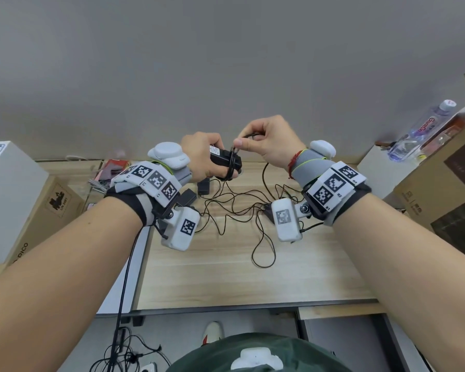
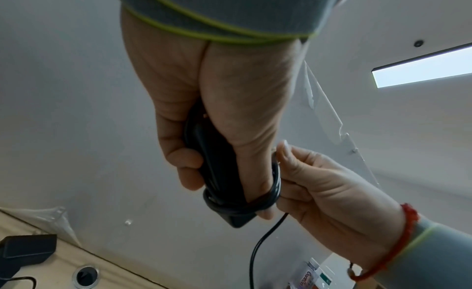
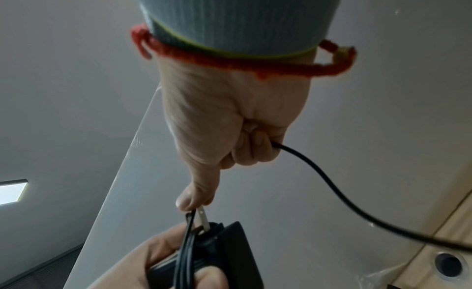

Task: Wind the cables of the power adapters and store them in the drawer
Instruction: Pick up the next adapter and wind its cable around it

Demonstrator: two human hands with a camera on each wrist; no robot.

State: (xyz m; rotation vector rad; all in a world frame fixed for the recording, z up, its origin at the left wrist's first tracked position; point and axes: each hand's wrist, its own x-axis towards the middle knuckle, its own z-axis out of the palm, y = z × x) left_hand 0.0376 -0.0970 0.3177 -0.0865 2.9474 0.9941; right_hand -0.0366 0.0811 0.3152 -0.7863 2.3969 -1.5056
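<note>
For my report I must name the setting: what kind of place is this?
Probably an office or lab workspace: a wooden desk with a cable hole, cardboard boxes stacked at its sides, and loose power adapters.

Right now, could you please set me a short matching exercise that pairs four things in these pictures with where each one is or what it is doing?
Things:
1. left hand
2. right hand
3. water bottle
4. loose cables

States:
A. lies tangled on the wooden desk
B. grips the black power adapter
C. lies on the boxes at the far right
D. pinches the cable beside the coils round the adapter

Pairs: 1-B, 2-D, 3-C, 4-A
</note>
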